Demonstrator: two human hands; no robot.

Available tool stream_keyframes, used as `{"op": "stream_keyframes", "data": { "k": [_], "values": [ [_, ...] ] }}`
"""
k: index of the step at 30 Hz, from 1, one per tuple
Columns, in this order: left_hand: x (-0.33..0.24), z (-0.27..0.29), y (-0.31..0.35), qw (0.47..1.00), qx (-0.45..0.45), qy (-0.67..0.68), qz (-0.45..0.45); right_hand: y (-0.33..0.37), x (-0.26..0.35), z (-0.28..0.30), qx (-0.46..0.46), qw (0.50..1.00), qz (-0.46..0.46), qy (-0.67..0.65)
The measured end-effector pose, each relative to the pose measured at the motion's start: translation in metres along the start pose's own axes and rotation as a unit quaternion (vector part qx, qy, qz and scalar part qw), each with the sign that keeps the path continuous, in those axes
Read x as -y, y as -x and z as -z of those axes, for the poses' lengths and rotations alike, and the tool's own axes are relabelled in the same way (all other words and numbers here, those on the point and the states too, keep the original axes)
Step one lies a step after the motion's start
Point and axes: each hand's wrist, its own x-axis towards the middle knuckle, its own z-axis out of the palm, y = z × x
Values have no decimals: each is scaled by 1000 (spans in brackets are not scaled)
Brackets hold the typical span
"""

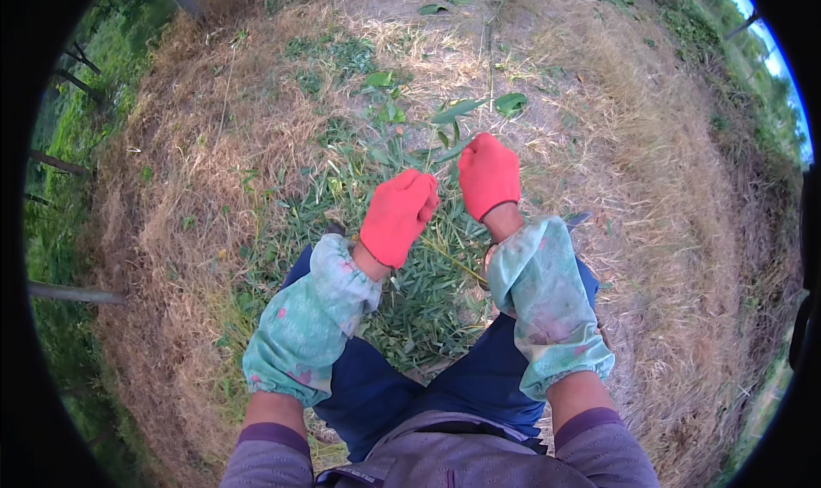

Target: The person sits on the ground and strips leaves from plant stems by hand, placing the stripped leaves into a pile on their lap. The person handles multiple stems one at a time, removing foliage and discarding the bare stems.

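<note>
My left hand (399, 217), in a red glove, is closed in a fist with the thumb side toward the middle. A thin yellow-green stalk (455, 260) slants down to the right from just beneath it; whether the fist grips it is hidden. Slightly higher and to the right, my right hand (490, 177), gloved the same, is also closed, its back facing up. Long narrow green leaves (458, 112) stick out just beyond its knuckles, and a leaf edge touches the glove. What lies inside either fist cannot be seen. The hands are close but apart.
Cut green leaves (423, 308) lie heaped between my legs. Dry straw-coloured grass (658, 257) covers the ground around. A broad leaf (510, 104) and other scattered greenery lie ahead. Thin tree trunks (77, 293) stand among green plants at the left edge.
</note>
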Motion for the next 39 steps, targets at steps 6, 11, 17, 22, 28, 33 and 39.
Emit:
{"op": "stream_keyframes", "data": {
  "k": [6,11,17,22,28,33,39],
  "values": [
    [13,32,14,999,49,-13,16,30,-16,16,-33,994,106,15],
    [44,41,51,987,48,-155,-7,117,-21,9,-51,977,154,-136],
    [87,58,102,922,145,-336,-123,199,14,21,-46,957,191,-212],
    [100,47,124,926,160,-335,-67,199,-8,11,106,952,112,-265],
    [133,48,141,959,79,-272,15,212,-28,5,256,871,-126,-399],
    [134,45,154,948,-19,-317,23,228,-46,-12,167,961,95,-200],
    [161,47,167,920,-112,-365,88,256,-50,-34,181,958,204,-84]
  ]
}}
